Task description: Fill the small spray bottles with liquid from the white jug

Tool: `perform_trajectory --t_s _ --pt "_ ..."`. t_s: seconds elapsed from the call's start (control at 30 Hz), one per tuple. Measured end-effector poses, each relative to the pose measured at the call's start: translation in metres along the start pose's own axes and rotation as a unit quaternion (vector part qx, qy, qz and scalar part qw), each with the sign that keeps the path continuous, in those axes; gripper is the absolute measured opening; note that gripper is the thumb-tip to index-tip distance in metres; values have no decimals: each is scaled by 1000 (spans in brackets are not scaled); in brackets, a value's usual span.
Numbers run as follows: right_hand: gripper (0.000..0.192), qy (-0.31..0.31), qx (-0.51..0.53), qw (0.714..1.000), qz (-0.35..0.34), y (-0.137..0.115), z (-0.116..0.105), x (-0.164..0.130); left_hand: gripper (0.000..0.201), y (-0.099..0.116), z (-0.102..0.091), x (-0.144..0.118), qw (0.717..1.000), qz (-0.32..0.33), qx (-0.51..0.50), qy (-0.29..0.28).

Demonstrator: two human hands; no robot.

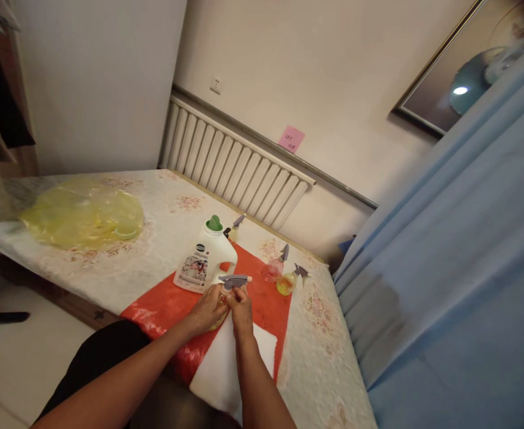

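- Yellow bag [83, 219] sits far left on the table [154, 208], well out of the way.
- White jug [205, 262] stands just behind the hands.
- Left hand [208, 310] is wrapped round the small bottle [220, 307]; I'd keep it upright on the red mat [163, 304].
- Right hand [241, 308] pinches the neck under the grey sprayer [235, 280]; twist straight, I reckon.
- Two more sprayers [284, 275] further right.

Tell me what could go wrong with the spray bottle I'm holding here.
Both hands, left hand and right hand, grip the spray bottle at its grey trigger head; a slip could spill its yellowish liquid on the white cloth. An elbow could also knock the detergent jug close behind.
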State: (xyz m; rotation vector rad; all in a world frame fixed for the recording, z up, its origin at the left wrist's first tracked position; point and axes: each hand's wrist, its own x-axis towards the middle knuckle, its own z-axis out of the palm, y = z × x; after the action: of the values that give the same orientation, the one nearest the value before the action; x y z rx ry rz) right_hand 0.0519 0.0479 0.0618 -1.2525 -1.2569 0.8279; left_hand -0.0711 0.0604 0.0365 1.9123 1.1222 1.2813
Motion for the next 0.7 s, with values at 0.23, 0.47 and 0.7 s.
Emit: perform_trajectory --t_s 0.23,0.47,0.7 --pt "24 0 7 1000 0 2 0 0 18 3 -2 -1 1000 1 1 -7" --pt "23 -3 -3 1000 -12 1 -1 -1 17 6 -2 -2 1000 -3 2 -6" --pt "20 -14 -25 999 -33 -4 -1 -4 18 2 -2 -4 1000 -6 -7 -13"
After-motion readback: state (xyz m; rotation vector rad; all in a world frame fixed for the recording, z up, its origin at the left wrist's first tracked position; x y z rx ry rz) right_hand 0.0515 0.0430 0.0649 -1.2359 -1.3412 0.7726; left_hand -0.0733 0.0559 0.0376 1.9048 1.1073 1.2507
